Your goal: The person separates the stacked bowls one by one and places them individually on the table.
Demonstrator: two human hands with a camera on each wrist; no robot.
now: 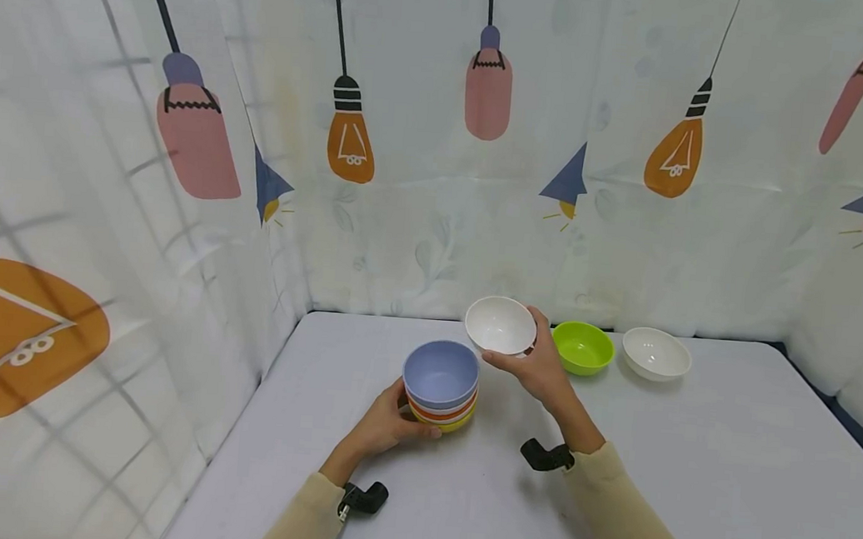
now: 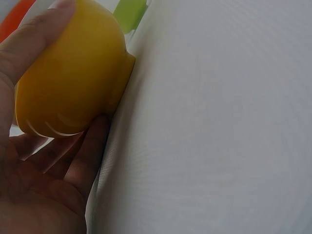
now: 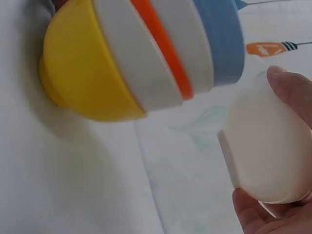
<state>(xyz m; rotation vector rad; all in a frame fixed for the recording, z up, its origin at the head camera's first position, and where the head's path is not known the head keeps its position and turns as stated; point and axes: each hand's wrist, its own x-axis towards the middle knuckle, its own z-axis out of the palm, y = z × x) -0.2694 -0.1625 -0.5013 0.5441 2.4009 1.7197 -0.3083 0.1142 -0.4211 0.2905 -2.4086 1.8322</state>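
Observation:
My left hand [image 1: 383,423] grips a stack of nested bowls low down, around the yellow bowl [image 2: 80,68] at its bottom. Above the yellow one come a white bowl, an orange bowl [image 3: 168,53], another white bowl and, on top, a blue bowl [image 1: 441,374] with its hollow facing up. In the right wrist view the yellow bowl's foot is right at the table. A separate white bowl [image 1: 501,326] is held up by my right hand [image 1: 541,365], thumb and fingers on its side and base. It is tilted, beside and a little beyond the stack.
A green bowl [image 1: 583,349] and one more white bowl [image 1: 656,354] stand upright near the back edge of the white table [image 1: 726,465], to the right of my right hand. A lamp-patterned curtain [image 1: 418,243] hangs behind and along the left side.

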